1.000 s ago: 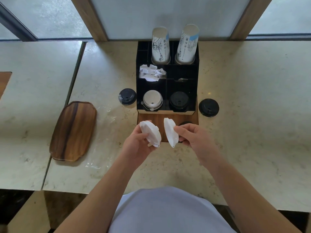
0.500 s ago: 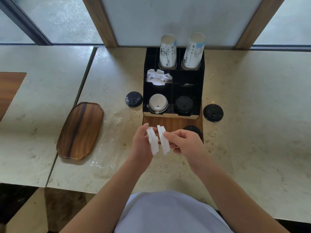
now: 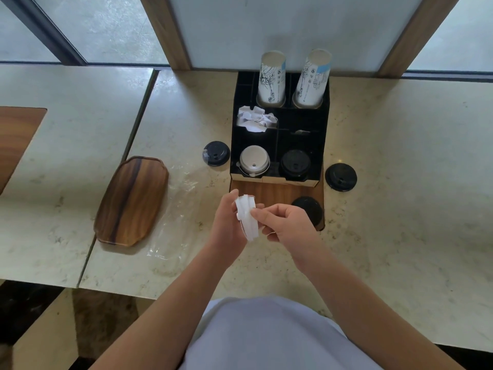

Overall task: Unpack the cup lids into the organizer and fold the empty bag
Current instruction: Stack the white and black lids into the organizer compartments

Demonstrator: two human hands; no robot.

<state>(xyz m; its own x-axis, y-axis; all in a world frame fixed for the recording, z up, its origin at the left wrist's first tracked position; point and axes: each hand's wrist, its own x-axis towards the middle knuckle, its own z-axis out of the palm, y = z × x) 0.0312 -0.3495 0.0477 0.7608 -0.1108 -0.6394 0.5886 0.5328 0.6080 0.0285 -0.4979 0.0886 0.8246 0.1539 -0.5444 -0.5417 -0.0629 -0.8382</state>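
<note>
Roughly midway, by the look of it. Both hands meet in front of the organizer [image 3: 278, 134]: the left hand [image 3: 229, 222] holds the white lids [image 3: 247, 218] on edge, nested face to face, and the right hand [image 3: 286, 228] pinches them from the other side with thumb and fingertips. One white lid [image 3: 254, 161] already sits in the front left slot and a black lid [image 3: 295, 162] in the front right slot. Three more black lids lie outside: one [image 3: 216, 153] just left of the organizer, one [image 3: 341, 177] just right of it, and one [image 3: 308, 209] on the wooden front ledge beyond the right hand. The clear bag [image 3: 173, 209] lies flat and unfolded on the counter beside the wooden tray [image 3: 132, 200]; it looks empty, though its film is hard to read. Left to do, I judge: slot the held lids, gather the loose black ones, fold the bag.
</note>
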